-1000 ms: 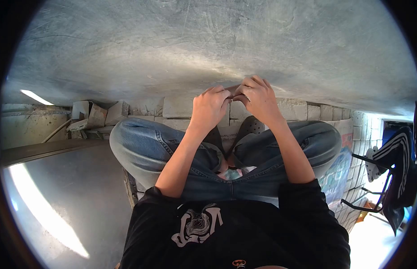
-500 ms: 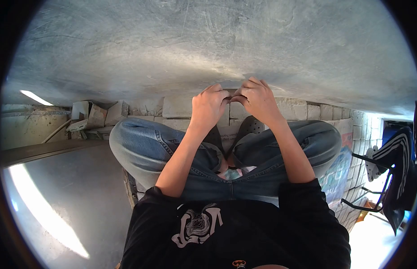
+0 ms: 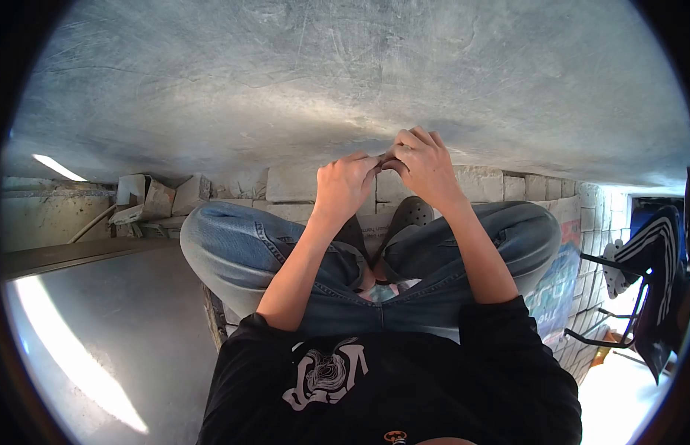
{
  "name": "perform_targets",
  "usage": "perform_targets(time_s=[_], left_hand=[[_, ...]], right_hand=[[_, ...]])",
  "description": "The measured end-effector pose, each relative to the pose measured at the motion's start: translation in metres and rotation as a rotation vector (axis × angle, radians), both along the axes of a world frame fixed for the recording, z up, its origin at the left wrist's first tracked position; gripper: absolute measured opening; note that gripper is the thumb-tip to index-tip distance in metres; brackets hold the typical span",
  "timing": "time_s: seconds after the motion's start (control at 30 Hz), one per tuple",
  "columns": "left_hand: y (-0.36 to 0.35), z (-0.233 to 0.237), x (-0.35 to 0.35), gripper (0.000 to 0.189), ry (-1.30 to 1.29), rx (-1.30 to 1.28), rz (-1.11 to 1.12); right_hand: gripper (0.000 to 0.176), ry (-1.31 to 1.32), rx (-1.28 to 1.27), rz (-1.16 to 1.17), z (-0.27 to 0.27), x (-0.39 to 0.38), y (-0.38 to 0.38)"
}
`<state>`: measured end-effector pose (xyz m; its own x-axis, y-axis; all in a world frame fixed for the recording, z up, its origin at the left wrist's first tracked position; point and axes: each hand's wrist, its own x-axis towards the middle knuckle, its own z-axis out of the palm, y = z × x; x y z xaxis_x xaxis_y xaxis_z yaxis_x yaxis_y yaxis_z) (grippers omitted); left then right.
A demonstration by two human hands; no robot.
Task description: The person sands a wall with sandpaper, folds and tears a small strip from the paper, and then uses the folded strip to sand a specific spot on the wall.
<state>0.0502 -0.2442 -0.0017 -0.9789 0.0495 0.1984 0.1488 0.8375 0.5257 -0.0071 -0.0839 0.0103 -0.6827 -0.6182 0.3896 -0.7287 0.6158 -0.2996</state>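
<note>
My left hand [image 3: 345,185] and my right hand [image 3: 423,165] meet fingertip to fingertip in front of me, above my crossed legs in blue jeans [image 3: 234,248]. Both hands have curled fingers and pinch a small dark item [image 3: 386,156] between them. Most of it is hidden by the fingers, so I cannot tell what it is. Below the hands, my feet rest in dark perforated clogs [image 3: 413,212].
A broad grey plastered surface [image 3: 345,81] fills the upper view. A row of pale blocks [image 3: 501,184] runs under it, with loose broken blocks [image 3: 148,196] at the left. A shiny metal sheet [image 3: 100,334] lies lower left. A dark chair with a striped garment [image 3: 653,274] stands at the right.
Both hands have risen slightly and stayed joined; my right hand's fingers sit a little higher over the left fingertips. The view has tilted a bit.
</note>
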Motion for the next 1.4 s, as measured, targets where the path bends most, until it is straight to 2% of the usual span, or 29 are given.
perform_targets(time_s=[0.1,0.23,0.3,0.4,0.5,0.63,0.7,0.8,0.93,1.0,1.13,1.2,1.4], left_hand=[[-0.002,0.001,-0.001,0.013,0.038,0.098,-0.032],[-0.003,0.005,-0.002,0.019,0.132,0.059,-0.043],[-0.002,0.01,-0.001,0.025,0.136,0.053,0.076],[-0.01,0.012,-0.003,0.03,0.028,0.092,0.109],[-0.01,0.014,-0.004,0.031,0.066,0.128,0.155],[-0.01,0.017,-0.006,0.028,0.106,0.143,0.113],[-0.012,0.014,-0.007,0.026,0.089,0.258,0.064],[-0.011,0.016,-0.007,0.024,0.08,0.295,0.082],[-0.014,0.017,-0.006,0.023,0.113,0.258,0.094],[-0.015,0.021,-0.004,0.019,0.084,0.244,0.146],[-0.015,0.021,-0.004,0.018,0.08,0.224,0.163],[-0.015,0.019,-0.005,0.018,0.106,0.169,0.138],[-0.013,0.016,-0.008,0.019,0.218,0.147,0.073]], right_hand=[[0.007,-0.014,0.032,-0.009,-0.004,0.0,0.001],[0.007,0.039,0.036,-0.016,0.001,-0.001,0.002],[0.009,-0.001,0.058,-0.03,0.003,-0.001,0.004],[0.012,-0.066,0.037,-0.043,0.002,-0.001,0.004],[0.015,-0.083,-0.004,-0.057,0.001,0.0,0.004],[0.016,-0.072,-0.047,-0.069,-0.001,0.0,0.004],[0.017,-0.042,-0.067,-0.072,-0.001,-0.001,0.004],[0.019,-0.049,-0.093,-0.073,-0.001,-0.001,0.002],[0.017,-0.072,-0.086,-0.066,0.004,-0.001,0.001],[0.017,-0.183,-0.207,-0.045,0.007,-0.001,0.0],[0.016,-0.202,-0.196,0.001,0.01,-0.002,0.002],[0.014,-0.097,-0.231,0.004,0.011,-0.001,0.0],[0.013,-0.005,-0.156,-0.051,0.01,-0.002,0.002]])
